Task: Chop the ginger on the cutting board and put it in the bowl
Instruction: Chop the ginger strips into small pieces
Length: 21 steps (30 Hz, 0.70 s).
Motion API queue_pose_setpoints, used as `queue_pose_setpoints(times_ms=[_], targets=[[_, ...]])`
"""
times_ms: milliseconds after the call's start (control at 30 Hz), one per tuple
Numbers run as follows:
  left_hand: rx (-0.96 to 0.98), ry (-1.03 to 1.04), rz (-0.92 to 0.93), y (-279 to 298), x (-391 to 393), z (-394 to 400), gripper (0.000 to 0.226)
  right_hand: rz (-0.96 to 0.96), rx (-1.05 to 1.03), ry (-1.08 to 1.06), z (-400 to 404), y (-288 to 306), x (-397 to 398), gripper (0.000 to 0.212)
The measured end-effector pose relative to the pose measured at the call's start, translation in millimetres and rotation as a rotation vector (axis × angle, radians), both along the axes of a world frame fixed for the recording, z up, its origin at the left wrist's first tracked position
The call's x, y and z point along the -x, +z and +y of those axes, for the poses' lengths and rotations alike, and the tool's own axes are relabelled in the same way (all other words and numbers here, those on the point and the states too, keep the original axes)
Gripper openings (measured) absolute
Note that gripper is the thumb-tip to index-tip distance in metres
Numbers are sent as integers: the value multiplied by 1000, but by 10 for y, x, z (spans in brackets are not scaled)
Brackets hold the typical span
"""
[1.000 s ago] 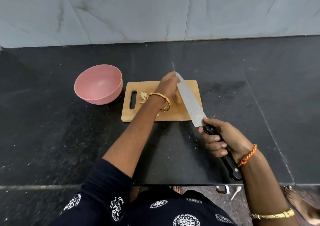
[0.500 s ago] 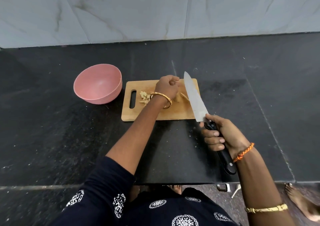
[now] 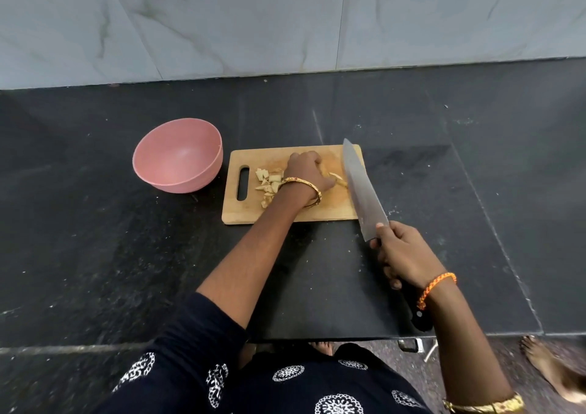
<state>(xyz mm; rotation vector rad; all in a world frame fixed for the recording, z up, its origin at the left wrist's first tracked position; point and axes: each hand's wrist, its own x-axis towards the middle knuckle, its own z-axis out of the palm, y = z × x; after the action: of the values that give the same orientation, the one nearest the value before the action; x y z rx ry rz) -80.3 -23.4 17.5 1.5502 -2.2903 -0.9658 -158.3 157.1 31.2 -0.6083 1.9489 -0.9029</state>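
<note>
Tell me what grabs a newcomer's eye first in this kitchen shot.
The big knife stands out, its blade lying across the right end of the wooden cutting board, gripped by the right hand. The left hand rests mid-board, with pale ginger pieces to its left. The pink bowl sits empty left of the board.

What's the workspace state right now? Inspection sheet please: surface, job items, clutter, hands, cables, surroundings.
Surface: dark stone counter, speckled with pale specks.
Job's things: wooden cutting board with chopped ginger pieces near its handle slot; more ginger beside the blade; pink bowl left of the board, apparently with no ginger in it; knife blade lying over the board's right end.
Clutter: nothing seen.
Hands: left hand curled over the ginger on the board; right hand grips the knife handle.
Cables: nothing seen.
Surroundings: pale marbled wall tiles behind; bare feet on the floor below.
</note>
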Motion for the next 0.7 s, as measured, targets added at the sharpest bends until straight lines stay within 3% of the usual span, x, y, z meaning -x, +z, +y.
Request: queue_pose_setpoints(times_ms=[167,533,700], targets=[[-19,50,5,7,23,-24,51,152,-40,40,-15,-48,-28,35],[116,128,-22,-58,100,-13,26,144,-26,43,25,-21,-41,32],[44,118,-1,-63,58,-57,37,130,-22,34,26,6,-35,32]])
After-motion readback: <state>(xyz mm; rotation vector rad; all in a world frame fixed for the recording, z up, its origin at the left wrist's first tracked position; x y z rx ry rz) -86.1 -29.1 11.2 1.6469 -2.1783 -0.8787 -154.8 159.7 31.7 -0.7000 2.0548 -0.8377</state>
